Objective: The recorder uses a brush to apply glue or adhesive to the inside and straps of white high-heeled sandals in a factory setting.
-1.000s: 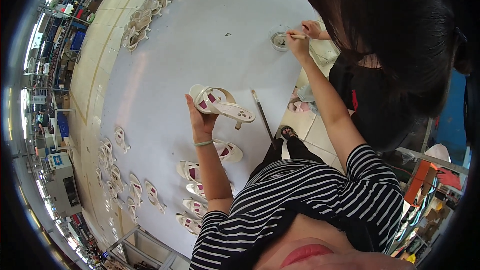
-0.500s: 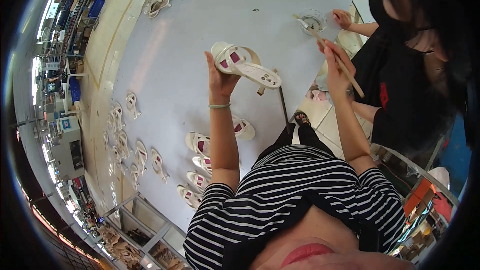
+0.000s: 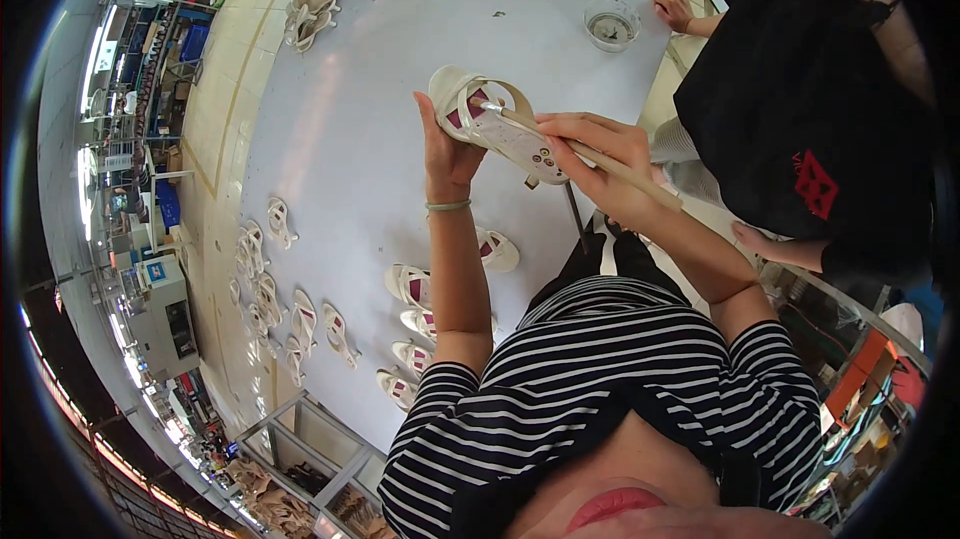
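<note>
A wide pale worktable (image 3: 380, 89) fills the view, with white sandals (image 3: 270, 289) scattered along its left edge and a small round dish (image 3: 611, 23) at the far end. The left hand (image 3: 445, 154) grips a white sandal (image 3: 495, 124) held above the table, while the right hand (image 3: 600, 154) is closed on a thin stick, probably a brush (image 3: 590, 154), touching its sole. Shelving and machines crowd the room at left.

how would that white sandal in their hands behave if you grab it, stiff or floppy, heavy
The sandal is probably light: the left hand holds it up alone by one end. The sole stays straight unsupported, so likely fairly stiff. The thin straps look floppier.
</note>
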Demonstrator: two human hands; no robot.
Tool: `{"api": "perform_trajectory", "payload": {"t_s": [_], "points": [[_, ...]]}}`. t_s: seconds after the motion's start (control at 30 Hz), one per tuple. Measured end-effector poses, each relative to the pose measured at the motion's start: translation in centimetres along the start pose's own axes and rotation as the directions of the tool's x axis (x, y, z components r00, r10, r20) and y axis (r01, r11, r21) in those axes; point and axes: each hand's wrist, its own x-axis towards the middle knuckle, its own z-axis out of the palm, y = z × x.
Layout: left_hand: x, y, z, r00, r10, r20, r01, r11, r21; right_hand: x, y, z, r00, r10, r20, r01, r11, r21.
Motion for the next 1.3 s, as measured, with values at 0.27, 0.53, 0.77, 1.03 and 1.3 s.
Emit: {"api": "perform_trajectory", "payload": {"t_s": [0.27, 0.53, 0.77, 1.03, 1.3], "points": [[-0.4, -0.1, 0.9, 0.999, 0.026, -0.047, -0.023, 0.998, 0.056, -0.1, 1.4, 0.2, 0.99, -0.095, -0.106, 0.077, 0.985, -0.156], [-0.5, 0.0, 1.7, 0.99, 0.114, -0.086, -0.103, 0.987, 0.123, 0.0, 1.2, 0.7, 0.972, -0.193, -0.131, 0.152, 0.951, -0.27], [-0.3, 0.1, 1.5, 0.991, 0.12, -0.063, -0.114, 0.989, 0.097, 0.2, 1.5, 1.1, 0.968, -0.213, -0.135, 0.156, 0.927, -0.34], [-0.1, 0.2, 1.4, 0.989, 0.139, -0.043, -0.136, 0.988, 0.078, 0.4, 1.8, 1.6, 0.96, -0.238, -0.147, 0.172, 0.917, -0.359], [-0.1, 0.1, 1.3, 0.987, 0.145, -0.064, -0.141, 0.988, 0.056, 0.7, 1.9, 1.9, 0.956, -0.253, -0.15, 0.181, 0.908, -0.379]]}}
